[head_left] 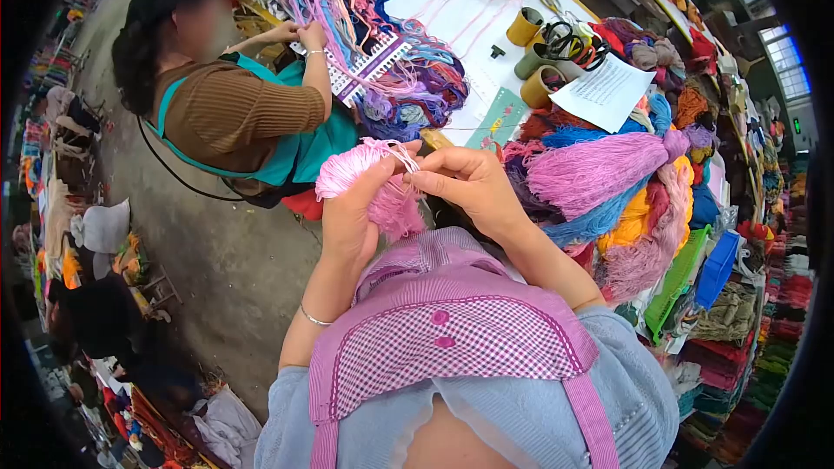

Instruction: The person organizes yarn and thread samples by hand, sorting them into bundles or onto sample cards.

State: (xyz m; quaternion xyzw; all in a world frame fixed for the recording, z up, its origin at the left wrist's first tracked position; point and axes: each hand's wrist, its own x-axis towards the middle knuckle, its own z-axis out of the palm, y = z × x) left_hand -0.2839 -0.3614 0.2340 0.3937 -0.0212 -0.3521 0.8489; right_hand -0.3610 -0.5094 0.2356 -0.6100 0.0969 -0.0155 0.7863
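Head view: the left hand [352, 208] grips a pink skein [369, 178], held above the lap just off the near edge of the table [460, 22]. The right hand [465, 182] pinches a strand at the skein's top, fingertips touching the left thumb. Beside the right wrist, a pink tassel bundle [591, 169] lies on heaped yarn. At the far edge, a co-worker's hands [300, 35] work threads [347, 0] over 1 card [373, 65]. Scissors [556, 9] lie by yellow cups [524, 26].

Two yellow spools [524, 27], one paper sheet [604, 91], one co-worker [228, 108].
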